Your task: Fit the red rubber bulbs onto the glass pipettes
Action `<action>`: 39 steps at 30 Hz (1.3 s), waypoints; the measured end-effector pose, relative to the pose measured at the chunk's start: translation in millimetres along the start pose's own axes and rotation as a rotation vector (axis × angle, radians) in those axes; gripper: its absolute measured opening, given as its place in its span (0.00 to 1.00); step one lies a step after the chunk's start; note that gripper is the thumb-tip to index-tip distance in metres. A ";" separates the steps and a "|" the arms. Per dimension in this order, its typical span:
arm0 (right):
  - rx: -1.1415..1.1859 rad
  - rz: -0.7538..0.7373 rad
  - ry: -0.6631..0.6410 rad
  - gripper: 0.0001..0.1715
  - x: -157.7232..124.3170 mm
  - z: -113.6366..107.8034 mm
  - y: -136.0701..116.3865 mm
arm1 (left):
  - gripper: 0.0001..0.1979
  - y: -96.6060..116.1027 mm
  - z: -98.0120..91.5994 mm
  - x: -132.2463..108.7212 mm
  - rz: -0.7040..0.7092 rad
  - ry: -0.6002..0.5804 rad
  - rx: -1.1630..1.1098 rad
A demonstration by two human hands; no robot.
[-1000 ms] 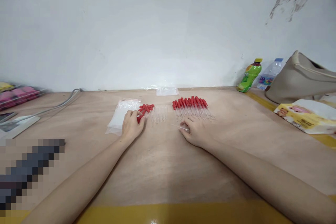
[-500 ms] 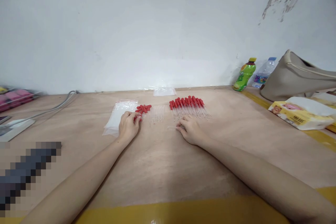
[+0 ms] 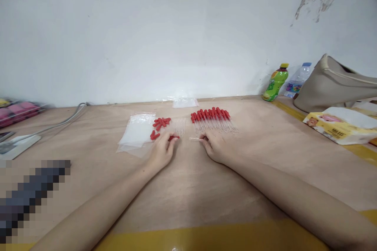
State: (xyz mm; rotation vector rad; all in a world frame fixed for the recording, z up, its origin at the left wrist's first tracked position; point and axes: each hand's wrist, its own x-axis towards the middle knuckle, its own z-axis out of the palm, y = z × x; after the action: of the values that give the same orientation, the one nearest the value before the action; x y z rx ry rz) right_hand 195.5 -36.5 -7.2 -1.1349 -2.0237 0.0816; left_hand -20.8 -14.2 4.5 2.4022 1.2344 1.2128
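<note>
Head cam: I see left hand (image 3: 161, 151) pinching a small red rubber bulb (image 3: 173, 138) and right hand (image 3: 215, 147) pinching a thin clear glass tube (image 3: 194, 139). Both sit mid-bench, just short of the row of red-capped glass droppers (image 3: 212, 118) toward the far edge.

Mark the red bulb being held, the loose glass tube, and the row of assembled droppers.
red bulb (image 3: 174, 137): head view, middle of the bulb.
glass tube (image 3: 193, 139): head view, its free left end.
row of assembled droppers (image 3: 210, 114): head view, red bulbs at mid-row.
</note>
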 end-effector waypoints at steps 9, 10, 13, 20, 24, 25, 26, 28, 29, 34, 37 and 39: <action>-0.018 -0.086 -0.075 0.07 -0.8 0.9 0.1 | 0.10 6.4 18.5 -4.6 -0.097 -0.256 -0.234; -0.020 -0.090 -0.081 0.07 -0.7 0.8 -0.2 | 0.11 6.3 18.2 -4.2 -0.083 -0.260 -0.225; -0.013 -0.134 -0.101 0.07 -0.7 1.7 -0.3 | 0.10 6.5 18.3 -3.6 -0.072 -0.247 -0.226; -0.014 -0.207 -0.069 0.10 -1.2 5.2 3.5 | 0.10 6.3 19.4 -3.1 -0.123 -0.308 -0.437; -0.025 -0.217 -0.063 0.11 -0.9 3.7 2.7 | 0.11 4.6 20.8 -2.6 -0.170 -0.308 -0.555; -0.024 -0.216 -0.064 0.11 -0.8 3.5 2.3 | 0.11 4.1 21.2 -2.4 -0.184 -0.308 -0.584; -0.023 -0.213 -0.065 0.11 -0.8 3.4 2.0 | 0.12 3.6 21.5 -2.2 -0.196 -0.303 -0.608; -0.025 -0.208 -0.069 0.12 -0.8 3.6 1.9 | 0.12 2.7 21.8 -1.8 -0.216 -0.290 -0.635; -0.029 -0.207 -0.072 0.12 -0.9 3.9 2.1 | 0.12 2.2 21.8 -1.7 -0.221 -0.287 -0.637; -0.050 -0.216 -0.098 0.12 -1.8 5.4 5.0 | 0.12 1.5 21.0 -3.0 -0.217 -0.296 -0.623; -0.052 -0.215 -0.122 0.13 -2.4 4.4 6.6 | 0.12 3.6 19.6 -4.3 -0.241 -0.320 -0.591; -0.054 -0.214 -0.130 0.12 -2.5 3.3 7.0 | 0.11 5.8 18.3 -4.7 -0.254 -0.338 -0.567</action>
State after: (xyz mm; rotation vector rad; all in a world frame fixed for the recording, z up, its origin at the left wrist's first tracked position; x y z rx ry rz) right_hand 198.9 -33.2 -13.8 -0.9596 -2.2639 -0.0075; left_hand -5.4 -17.8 -7.3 1.8697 0.9034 0.8820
